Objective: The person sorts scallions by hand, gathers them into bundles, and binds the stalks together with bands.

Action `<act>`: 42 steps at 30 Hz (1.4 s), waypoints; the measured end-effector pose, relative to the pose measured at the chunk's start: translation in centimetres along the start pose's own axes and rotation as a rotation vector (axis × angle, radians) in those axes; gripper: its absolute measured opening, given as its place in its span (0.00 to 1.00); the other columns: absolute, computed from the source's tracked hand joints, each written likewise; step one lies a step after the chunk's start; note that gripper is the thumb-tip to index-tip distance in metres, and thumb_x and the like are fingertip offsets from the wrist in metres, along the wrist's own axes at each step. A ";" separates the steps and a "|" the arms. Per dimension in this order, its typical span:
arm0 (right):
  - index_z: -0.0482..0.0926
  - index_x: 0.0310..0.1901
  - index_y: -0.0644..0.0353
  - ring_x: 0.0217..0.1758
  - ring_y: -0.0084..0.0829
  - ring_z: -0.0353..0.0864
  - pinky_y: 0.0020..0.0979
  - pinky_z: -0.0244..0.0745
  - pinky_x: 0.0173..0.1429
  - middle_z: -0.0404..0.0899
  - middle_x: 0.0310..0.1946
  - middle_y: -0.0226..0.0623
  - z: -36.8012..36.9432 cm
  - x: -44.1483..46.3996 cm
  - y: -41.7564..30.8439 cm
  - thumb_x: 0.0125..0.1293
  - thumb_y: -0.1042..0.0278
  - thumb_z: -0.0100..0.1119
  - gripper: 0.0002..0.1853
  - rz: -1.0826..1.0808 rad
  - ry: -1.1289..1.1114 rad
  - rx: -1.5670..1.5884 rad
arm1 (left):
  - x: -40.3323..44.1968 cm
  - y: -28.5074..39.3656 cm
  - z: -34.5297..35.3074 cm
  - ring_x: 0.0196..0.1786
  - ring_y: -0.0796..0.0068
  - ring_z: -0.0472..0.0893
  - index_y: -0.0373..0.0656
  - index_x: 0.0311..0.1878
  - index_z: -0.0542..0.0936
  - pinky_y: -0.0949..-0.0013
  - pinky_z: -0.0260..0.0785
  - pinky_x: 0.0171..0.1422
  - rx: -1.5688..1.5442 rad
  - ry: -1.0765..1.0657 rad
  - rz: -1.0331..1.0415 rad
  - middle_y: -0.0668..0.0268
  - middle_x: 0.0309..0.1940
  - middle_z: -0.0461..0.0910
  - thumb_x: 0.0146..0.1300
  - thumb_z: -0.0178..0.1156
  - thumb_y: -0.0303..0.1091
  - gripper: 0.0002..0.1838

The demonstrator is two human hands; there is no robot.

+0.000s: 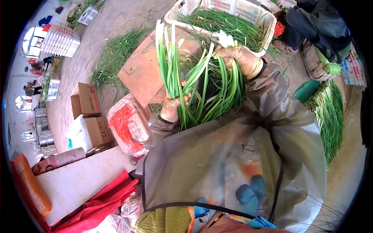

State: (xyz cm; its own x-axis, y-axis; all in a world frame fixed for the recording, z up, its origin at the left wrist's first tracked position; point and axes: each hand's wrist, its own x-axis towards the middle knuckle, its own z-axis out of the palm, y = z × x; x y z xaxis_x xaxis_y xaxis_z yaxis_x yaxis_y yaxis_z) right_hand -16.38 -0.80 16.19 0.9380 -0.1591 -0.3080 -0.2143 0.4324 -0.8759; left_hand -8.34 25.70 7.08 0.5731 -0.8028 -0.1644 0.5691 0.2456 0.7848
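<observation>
My left hand (171, 108), in a dirty tan glove, is closed around a bunch of garlic chives (168, 68), their white ends pointing up. Higher and to the right, my right hand (241, 60), gloved too, grips a second bunch of chives (232, 83) just below its white ends, and the green leaves droop down. Between the hands some leaves cross and hang over my grey-brown apron (210, 155). Behind my left hand lies a brown board (136, 75). Red ties (126, 124) rest on a wrapped bundle beside my left sleeve.
A white crate (268, 33) of loose chives stands ahead. Tied chive bundles (328, 120) lie at right, near another person's legs (307, 29). Loose greens (116, 58) cover the floor at left. Cardboard boxes (87, 99) and a white tabletop (85, 178) are on the left.
</observation>
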 end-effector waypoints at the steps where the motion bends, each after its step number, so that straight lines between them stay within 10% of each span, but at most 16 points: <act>1: 0.74 0.34 0.60 0.12 0.16 0.60 0.20 0.55 0.18 0.66 0.14 0.23 -0.1 0.0 0.0 0.53 0.68 0.63 0.09 0.001 -0.002 -0.003 | 0.0 -0.1 0.0 0.32 0.79 0.76 0.41 0.57 0.69 0.80 0.69 0.34 0.043 -0.029 -0.004 0.63 0.35 0.78 0.49 0.66 0.26 0.29; 17: 0.75 0.35 0.60 0.13 0.12 0.61 0.15 0.60 0.18 0.68 0.17 0.21 -5.3 -1.7 -2.6 0.54 0.70 0.61 0.07 -0.351 -0.292 0.490 | -1.3 -1.3 -1.5 0.33 0.79 0.77 0.41 0.54 0.72 0.80 0.69 0.36 -0.038 0.030 0.074 0.62 0.36 0.79 0.50 0.64 0.22 0.25; 21: 0.76 0.43 0.58 0.23 0.15 0.69 0.18 0.64 0.26 0.78 0.31 0.28 -5.1 0.6 -0.9 0.56 0.66 0.64 0.14 -0.462 0.338 -0.479 | -1.4 -1.2 -1.9 0.32 0.79 0.78 0.39 0.47 0.76 0.78 0.70 0.36 0.033 0.115 0.087 0.63 0.35 0.80 0.50 0.64 0.22 0.18; 27: 0.78 0.41 0.57 0.20 0.16 0.66 0.21 0.64 0.25 0.77 0.26 0.28 4.4 1.8 0.8 0.54 0.53 0.65 0.19 -0.354 0.128 -0.515 | -0.4 -1.2 -0.1 0.33 0.77 0.77 0.40 0.49 0.74 0.76 0.70 0.37 0.040 0.017 0.105 0.63 0.37 0.80 0.50 0.65 0.23 0.21; 28: 0.75 0.47 0.59 0.36 0.24 0.75 0.25 0.69 0.44 0.79 0.33 0.33 4.4 2.7 0.7 0.58 0.60 0.62 0.19 -0.318 0.114 -0.643 | -0.4 -1.3 0.2 0.33 0.77 0.77 0.40 0.49 0.74 0.76 0.70 0.37 0.045 0.016 0.104 0.63 0.37 0.80 0.50 0.65 0.23 0.21; 35: 0.75 0.38 0.65 0.20 0.15 0.66 0.19 0.60 0.23 0.70 0.19 0.26 5.1 0.7 -0.7 0.54 0.64 0.63 0.15 -0.158 -0.028 -0.362 | -0.2 -0.5 0.7 0.45 0.74 0.76 0.41 0.54 0.71 0.71 0.73 0.45 -0.121 0.112 0.215 0.69 0.47 0.75 0.47 0.65 0.24 0.27; 42: 0.77 0.42 0.64 0.30 0.23 0.73 0.24 0.69 0.37 0.77 0.27 0.32 5.6 3.4 4.4 0.52 0.64 0.62 0.17 -0.266 -0.208 -0.717 | 3.7 1.2 1.3 0.36 0.75 0.78 0.39 0.47 0.74 0.71 0.72 0.40 -0.007 0.102 0.124 0.65 0.38 0.79 0.49 0.63 0.22 0.20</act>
State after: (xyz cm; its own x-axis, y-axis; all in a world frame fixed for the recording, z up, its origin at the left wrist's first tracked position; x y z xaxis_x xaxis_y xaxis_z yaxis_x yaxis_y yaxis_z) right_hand -12.64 5.53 13.31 0.9989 0.0232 -0.0405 -0.0322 -0.2854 -0.9579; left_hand -6.34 22.30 8.18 0.6961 -0.7067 -0.1269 0.4940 0.3430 0.7990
